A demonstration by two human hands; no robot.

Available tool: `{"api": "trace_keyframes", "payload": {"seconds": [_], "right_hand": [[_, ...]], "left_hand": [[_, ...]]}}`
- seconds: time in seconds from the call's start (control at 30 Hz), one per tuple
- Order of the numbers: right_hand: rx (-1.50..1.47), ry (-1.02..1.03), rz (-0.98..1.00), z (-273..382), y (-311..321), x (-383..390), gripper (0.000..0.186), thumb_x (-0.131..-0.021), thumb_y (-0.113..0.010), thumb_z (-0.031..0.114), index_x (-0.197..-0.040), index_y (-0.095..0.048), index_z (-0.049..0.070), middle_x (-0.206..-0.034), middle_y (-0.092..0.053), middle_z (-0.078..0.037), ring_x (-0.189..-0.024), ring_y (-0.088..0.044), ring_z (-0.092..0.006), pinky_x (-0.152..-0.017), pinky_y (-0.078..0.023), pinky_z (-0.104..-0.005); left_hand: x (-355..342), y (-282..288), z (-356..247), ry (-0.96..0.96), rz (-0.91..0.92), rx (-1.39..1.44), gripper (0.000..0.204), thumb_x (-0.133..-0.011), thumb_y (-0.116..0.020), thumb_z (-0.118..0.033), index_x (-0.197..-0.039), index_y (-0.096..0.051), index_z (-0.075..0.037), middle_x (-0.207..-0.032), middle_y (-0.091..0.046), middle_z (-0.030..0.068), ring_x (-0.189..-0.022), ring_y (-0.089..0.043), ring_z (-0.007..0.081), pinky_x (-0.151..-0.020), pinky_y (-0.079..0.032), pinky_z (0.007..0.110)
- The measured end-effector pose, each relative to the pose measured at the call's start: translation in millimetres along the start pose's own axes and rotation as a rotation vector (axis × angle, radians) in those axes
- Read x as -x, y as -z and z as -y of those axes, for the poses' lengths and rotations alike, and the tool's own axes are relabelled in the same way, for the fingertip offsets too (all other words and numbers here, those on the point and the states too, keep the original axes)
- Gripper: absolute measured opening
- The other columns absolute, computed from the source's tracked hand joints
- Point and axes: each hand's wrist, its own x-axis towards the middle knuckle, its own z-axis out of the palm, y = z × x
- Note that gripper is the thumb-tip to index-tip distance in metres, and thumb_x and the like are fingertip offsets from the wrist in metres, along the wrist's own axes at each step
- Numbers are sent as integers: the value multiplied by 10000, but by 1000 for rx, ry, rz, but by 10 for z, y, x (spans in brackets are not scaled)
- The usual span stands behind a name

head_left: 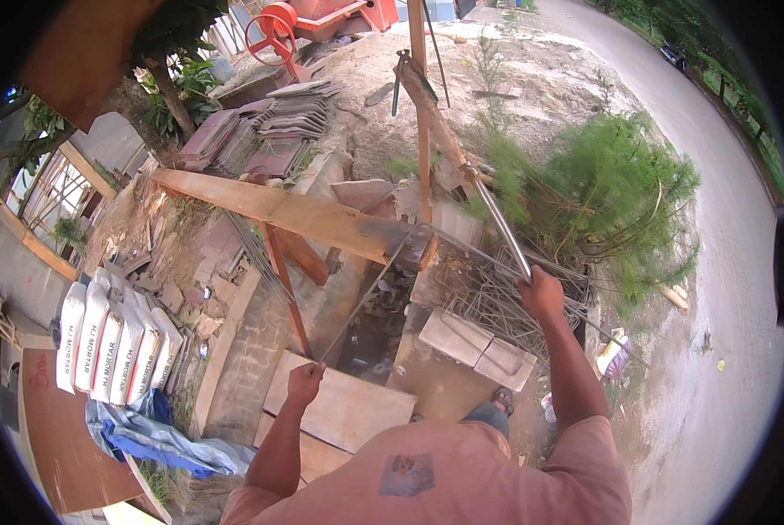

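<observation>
The left hand (305, 383)'s fingers clamp the thin rod (367, 297), slanting forward-right to the beam (278, 208); the right hand (542, 293)'s seemingly clamp the pipe (499, 219), angled forward-left.

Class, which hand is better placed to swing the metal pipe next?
Probably the right hand: it grips the metal pipe near its lower end, while the left hand holds the thin rod.

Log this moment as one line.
left hand: gripping thin rod | right hand: gripping metal pipe | rod: bent near wooden beam end
</observation>
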Motion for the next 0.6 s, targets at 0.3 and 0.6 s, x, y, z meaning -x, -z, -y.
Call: {"api": "trace_keyframes", "payload": {"seconds": [0.3,0.6], "right_hand": [[-243,58,39,250,440,41,330,-814,-704,306,-900,-590,8,-759,-622,-195,-695,-586,-358,-659,-449,-427],[-548,326,-45,225,684,-950,310,-799,-732,249,-810,-543,3,-645,-513,-120,-587,-453,-199,-568,-396,-369]], "left_hand": [[219,88,50,-2,-221,240,506,-938,-555,-384,-630,-529,17,-526,-460,85,-518,-413,143,-511,-366,358],[682,-541,-658,71,-237,566,454,-961,-527,-343,-629,-517,-34,-554,-436,-11,-538,-394,69,-493,-325,276]]}}
